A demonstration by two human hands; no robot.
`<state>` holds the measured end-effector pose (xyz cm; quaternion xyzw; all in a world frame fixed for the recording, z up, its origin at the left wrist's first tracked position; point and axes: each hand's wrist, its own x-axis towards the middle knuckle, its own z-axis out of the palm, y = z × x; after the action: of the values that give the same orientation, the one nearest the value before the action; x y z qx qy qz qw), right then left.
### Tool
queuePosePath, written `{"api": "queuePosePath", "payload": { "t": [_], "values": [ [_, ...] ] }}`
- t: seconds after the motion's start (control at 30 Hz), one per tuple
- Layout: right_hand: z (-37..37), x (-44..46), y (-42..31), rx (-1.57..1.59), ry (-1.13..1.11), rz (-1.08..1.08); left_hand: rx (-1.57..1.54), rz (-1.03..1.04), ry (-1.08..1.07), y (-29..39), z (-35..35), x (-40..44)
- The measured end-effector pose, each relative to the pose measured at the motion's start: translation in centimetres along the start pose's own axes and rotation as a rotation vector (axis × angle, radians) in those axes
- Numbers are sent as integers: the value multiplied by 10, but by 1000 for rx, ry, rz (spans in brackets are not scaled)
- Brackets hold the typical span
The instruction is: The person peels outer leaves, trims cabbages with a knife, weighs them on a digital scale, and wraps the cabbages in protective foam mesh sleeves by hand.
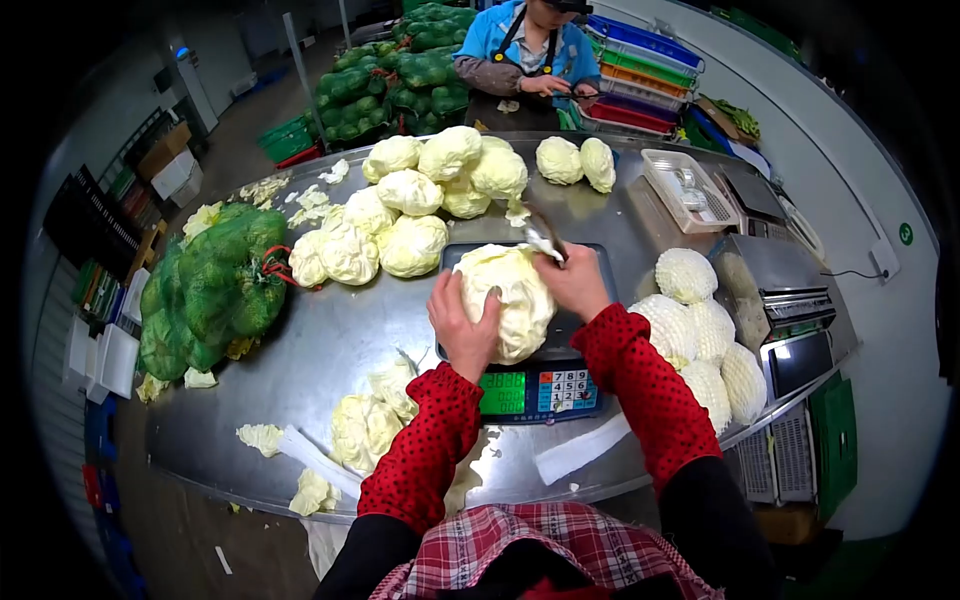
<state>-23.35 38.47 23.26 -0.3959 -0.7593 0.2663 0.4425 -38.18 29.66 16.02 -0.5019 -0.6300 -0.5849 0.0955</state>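
A pale, peeled cabbage [505, 300] sits on the dark platform of a digital scale [570, 345], whose green display is lit. My left hand [465, 325] grips the cabbage's left side, thumb over its front. At the upper right of the cabbage, my right hand [575, 283] is closed around a knife [541, 236]; the blade points up and away, and the handle is mostly hidden in the fingers. Behind the scale lies a pile of peeled cabbages [410, 192]. Nearer to me, another cabbage [362, 432] rests beside my left sleeve with loose leaves.
A green net sack of cabbages [215, 290] lies at left. Cabbages in white foam nets [705, 330] are grouped at right, near a plastic tray [688, 190] and a metal machine [775, 285]. Across the table stands another person [530, 50] by stacked crates [645, 70].
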Motion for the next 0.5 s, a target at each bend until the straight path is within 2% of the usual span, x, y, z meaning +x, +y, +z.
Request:
{"api": "queuePosePath", "payload": {
  "t": [0.07,0.1,0.2,0.27,0.33,0.4,0.43,0.47,0.5],
  "values": [
    [8,-1,-26,-4,-13,-216,-9,-90,81,2,-7,16],
    [10,-2,-41,-11,-27,-270,-162,-224,49,-3,-9,24],
    [18,1,-46,-18,-82,-230,-516,-504,-233,-29,-17,35],
    [22,14,-18,221,-67,15,-427,-458,-153,-39,-17,22],
    [22,22,3,297,-78,92,-300,-346,6,-35,-19,14],
    [21,32,16,298,-31,114,-485,-415,69,-33,-22,8],
    [11,33,13,338,-16,274,-481,-417,67,-35,-22,9],
    [7,39,16,305,30,209,-453,-415,107,-37,-20,12],
    [0,42,18,273,42,272,-424,-419,147,-38,-18,12]
  ]
}}
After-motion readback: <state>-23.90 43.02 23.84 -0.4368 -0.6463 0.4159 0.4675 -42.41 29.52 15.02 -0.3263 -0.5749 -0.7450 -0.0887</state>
